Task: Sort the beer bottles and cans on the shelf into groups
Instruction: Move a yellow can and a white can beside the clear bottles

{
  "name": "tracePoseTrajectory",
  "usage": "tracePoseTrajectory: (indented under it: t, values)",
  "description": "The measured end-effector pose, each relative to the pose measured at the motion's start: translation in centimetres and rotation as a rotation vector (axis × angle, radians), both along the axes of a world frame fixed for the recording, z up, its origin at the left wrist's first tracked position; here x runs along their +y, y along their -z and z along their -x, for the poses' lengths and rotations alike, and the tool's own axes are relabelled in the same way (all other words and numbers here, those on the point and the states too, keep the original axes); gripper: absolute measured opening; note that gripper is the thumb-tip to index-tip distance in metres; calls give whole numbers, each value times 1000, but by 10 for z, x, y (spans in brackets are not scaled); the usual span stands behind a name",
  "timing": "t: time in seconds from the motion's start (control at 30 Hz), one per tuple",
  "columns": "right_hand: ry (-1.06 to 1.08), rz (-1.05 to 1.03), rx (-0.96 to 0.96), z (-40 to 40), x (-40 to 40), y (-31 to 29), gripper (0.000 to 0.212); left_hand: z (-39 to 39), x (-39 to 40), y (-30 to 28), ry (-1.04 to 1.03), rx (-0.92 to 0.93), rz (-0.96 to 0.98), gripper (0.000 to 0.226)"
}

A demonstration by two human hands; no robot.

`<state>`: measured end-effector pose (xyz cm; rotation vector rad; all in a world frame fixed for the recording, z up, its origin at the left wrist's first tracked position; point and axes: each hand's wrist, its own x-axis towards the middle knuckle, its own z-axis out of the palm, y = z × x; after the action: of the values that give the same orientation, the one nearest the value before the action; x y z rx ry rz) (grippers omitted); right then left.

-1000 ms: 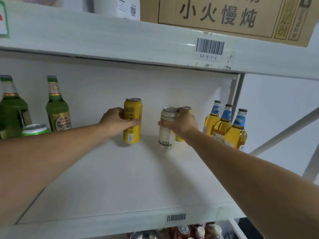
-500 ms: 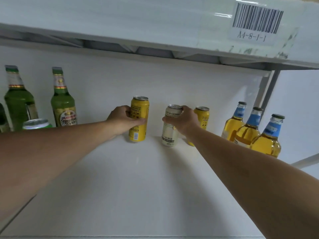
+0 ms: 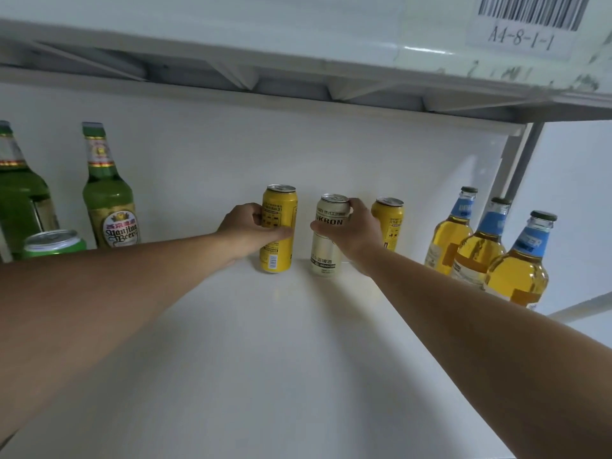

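While two green glass bottles (image 3: 109, 197) and a green aluminium can (image 3: 53, 243) wait at the shelf's (image 3: 298, 359) far left, your left hand (image 3: 246, 230) is wrapped round a tall yellow can (image 3: 279, 226) and your right hand (image 3: 352, 226) grips a pale cream can (image 3: 329, 235), both near the back wall. Sweep rightward carelessly and your forearm could topple the second yellow can (image 3: 389, 223) or the three blue-labelled amber bottles (image 3: 480, 246).
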<state>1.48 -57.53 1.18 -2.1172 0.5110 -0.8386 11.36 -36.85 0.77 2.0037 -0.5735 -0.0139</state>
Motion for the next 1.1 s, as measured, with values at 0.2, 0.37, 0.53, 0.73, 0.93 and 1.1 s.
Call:
tracePoseTrajectory:
  t: [0.2,0.37,0.53,0.73,0.93,1.1]
  values:
    - [27,-30,54,25,-3,1,78,10,2,1,34,-6,16,51]
    - [63,53,136,58,-7,4,57,25,2,-3,84,-24,16,53]
    - [156,127,170,96,-5,-1,38,43,-8,1,142,-33,9,55]
    - [178,113,198,137,-15,5,34,74,-39,11,280,-8,62,53]
    - [105,85,241,167,-34,12,50,109,-89,17,286,-16,81,46]
    - [116,223,304,185,-52,19,51,127,-132,16,256,-20,73,49]
